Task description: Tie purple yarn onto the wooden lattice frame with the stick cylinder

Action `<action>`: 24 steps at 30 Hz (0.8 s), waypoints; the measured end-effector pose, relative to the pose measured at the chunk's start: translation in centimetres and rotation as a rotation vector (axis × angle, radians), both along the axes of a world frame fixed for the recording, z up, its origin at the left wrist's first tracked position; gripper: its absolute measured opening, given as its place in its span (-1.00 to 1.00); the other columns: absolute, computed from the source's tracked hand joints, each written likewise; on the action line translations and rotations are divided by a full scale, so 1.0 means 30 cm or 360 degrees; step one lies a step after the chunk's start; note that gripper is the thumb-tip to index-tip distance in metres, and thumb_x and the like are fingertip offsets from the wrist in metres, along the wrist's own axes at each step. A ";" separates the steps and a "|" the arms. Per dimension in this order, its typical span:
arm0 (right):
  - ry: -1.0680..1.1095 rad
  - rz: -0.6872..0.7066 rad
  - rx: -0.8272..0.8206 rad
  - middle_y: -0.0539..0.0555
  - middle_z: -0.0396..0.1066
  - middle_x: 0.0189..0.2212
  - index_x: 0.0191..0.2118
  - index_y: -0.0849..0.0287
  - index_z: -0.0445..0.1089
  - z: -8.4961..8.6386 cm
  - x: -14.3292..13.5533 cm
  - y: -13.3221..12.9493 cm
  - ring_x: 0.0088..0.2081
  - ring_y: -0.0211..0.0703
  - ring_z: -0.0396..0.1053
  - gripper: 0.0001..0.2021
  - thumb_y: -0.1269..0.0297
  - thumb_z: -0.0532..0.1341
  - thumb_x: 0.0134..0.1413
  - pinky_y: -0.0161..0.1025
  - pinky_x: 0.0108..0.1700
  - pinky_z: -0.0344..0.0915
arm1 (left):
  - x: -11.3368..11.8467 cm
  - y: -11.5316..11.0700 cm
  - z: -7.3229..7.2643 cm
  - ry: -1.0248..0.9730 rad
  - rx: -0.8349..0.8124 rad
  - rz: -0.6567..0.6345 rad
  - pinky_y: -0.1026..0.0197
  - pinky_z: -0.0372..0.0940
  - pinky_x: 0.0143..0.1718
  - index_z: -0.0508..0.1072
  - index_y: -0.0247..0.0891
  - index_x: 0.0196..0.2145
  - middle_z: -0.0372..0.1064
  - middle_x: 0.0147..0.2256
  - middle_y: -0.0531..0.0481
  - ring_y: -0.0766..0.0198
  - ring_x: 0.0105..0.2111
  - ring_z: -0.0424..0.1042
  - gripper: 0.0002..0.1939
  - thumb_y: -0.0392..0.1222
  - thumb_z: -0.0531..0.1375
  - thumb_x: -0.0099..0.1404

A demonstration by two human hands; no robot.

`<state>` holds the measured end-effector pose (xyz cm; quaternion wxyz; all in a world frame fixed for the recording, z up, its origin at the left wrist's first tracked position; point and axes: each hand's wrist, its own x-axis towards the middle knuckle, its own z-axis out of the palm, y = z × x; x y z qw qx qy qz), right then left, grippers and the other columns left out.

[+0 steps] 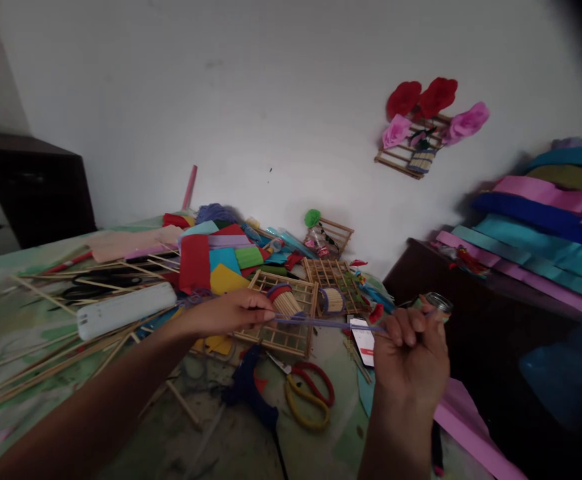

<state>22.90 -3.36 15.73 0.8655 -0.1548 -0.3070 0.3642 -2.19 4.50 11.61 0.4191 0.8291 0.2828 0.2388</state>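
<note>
A purple cord point(328, 323) is stretched nearly level between my two hands, above the table. My left hand point(243, 312) pinches its left end between thumb and fingers. At the right, my right hand point(413, 347) is closed round the other end, its fingers curled. Behind the cord lies a wooden stick lattice point(295, 343) with a small stick basket point(285, 301) on it. Below the cord are scissors point(308, 393) with red and yellow handles and a dark blue glue gun point(253, 393).
A white power strip point(125, 310), thin sticks point(45, 370) and coloured paper point(195, 263) cover the left and back. A phone point(363, 341) and an open tin point(438, 303) are near my right hand. Folded paper is stacked on a dark cabinet point(415, 267).
</note>
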 end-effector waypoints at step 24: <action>0.0353 -0.0021 0.0112 -0.18 -0.08 -0.67 -0.45 0.22 0.18 -0.003 0.060 -0.007 -0.69 -0.46 -0.03 -0.79 0.51 -0.05 0.18 -0.48 -0.69 0.02 | -0.028 0.042 -0.015 -0.0074 -0.0064 0.0006 0.36 0.10 -0.49 0.39 -0.34 -0.51 0.25 -0.58 0.06 0.37 -0.54 0.20 -0.67 -0.01 0.13 0.24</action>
